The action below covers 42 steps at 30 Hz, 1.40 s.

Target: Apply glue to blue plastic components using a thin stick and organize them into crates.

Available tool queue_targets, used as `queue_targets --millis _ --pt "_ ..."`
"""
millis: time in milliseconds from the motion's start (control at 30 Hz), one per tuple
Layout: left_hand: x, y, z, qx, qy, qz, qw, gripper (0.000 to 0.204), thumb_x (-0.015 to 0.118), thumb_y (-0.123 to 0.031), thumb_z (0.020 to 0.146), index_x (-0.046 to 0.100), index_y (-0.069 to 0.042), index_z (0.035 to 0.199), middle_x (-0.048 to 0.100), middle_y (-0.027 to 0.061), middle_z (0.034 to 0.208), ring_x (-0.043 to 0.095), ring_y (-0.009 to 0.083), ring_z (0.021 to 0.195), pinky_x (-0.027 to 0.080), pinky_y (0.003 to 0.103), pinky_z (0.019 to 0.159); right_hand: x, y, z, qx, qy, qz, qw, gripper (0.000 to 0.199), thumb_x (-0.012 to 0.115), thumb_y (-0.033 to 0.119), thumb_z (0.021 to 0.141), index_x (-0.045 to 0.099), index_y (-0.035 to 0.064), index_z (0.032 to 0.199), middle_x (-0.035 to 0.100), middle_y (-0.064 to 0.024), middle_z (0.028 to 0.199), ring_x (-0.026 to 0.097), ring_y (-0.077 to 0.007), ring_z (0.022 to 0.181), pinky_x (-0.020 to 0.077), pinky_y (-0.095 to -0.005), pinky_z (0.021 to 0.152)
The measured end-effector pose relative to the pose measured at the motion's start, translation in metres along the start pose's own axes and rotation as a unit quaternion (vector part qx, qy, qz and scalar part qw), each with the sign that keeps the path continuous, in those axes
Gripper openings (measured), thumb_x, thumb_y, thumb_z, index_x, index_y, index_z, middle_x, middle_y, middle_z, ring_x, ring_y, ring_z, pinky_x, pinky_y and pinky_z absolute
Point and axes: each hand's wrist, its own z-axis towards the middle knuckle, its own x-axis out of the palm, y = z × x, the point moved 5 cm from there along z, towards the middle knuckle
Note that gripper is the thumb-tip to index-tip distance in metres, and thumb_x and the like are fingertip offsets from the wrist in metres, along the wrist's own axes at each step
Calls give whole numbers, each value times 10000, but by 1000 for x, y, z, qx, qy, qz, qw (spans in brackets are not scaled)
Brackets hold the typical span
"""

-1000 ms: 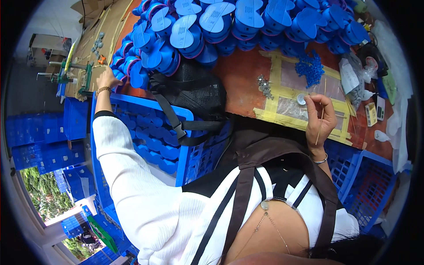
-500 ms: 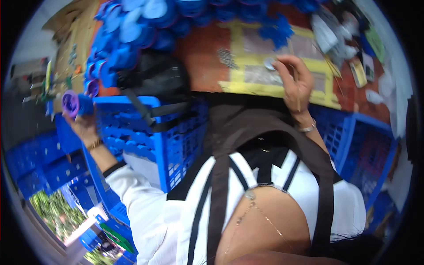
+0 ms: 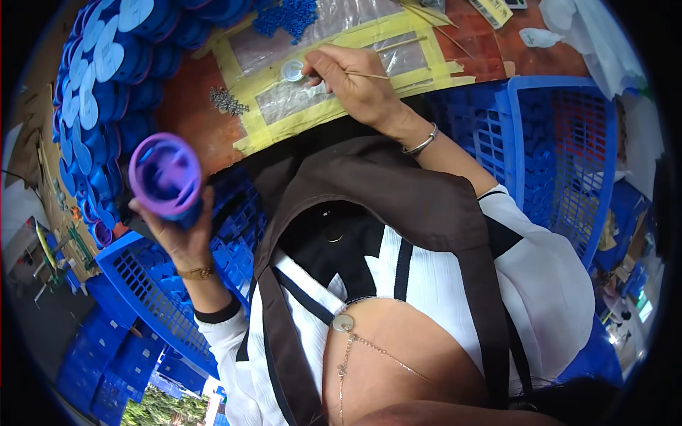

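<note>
A stack of blue spools crowds the desk's left edge, leaving little free room. The left hand, now raised over the blue crate instead of reaching to the stack, is closed around a purple spool. The right hand pinches a thin stick beside a small white cap on the yellow-taped clear sheet.

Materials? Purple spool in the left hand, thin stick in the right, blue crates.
Purple spool: likely moulded plastic, smooth matte, uniform colour.
Thin stick: pale, slender, probably wood or bamboo.
Blue crates: rigid plastic, moulded lattice walls.
</note>
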Motion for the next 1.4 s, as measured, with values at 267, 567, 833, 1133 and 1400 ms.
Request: queue_targets --millis 267,567,833,1133,1400 --pt "43 44 40 17 -125 174 977 452 606 -375 890 488 -99 1228 614 84 1092 627 235 920 515 328 638 1 -15 4 -68 20 -68 995 392 511 286 970 657 -50 831 671 -113 743 643 -152 683 483 -272 582" --pt "64 66 56 -5 -109 208 972 477 613 -388 882 487 -87 1230 614 64 1050 626 182 877 509 285 618 14 16 -3 -76 40 148 985 439 435 357 993 642 -6 859 612 -53 749 533 -109 620 435 -233 570" --pt "74 66 57 2 -78 222 972 488 607 -406 880 497 -65 1212 623 69 988 624 174 818 497 267 594 19 15 -3 -127 31 94 987 367 486 307 975 645 -7 870 611 -81 749 554 -157 622 439 -251 570" --pt "75 63 56 9 -73 231 970 504 613 -420 870 502 -56 1202 627 69 962 623 163 808 489 252 570 20 20 -6 -165 49 54 984 240 564 203 927 655 -17 895 642 -131 813 622 -249 724 487 -309 626" --pt "74 61 59 7 -63 246 967 499 622 -405 867 503 -51 1197 630 72 948 624 157 786 481 241 554 21 25 -4 -202 72 27 976 148 625 135 877 669 -6 890 637 -132 808 618 -257 715 488 -310 621"
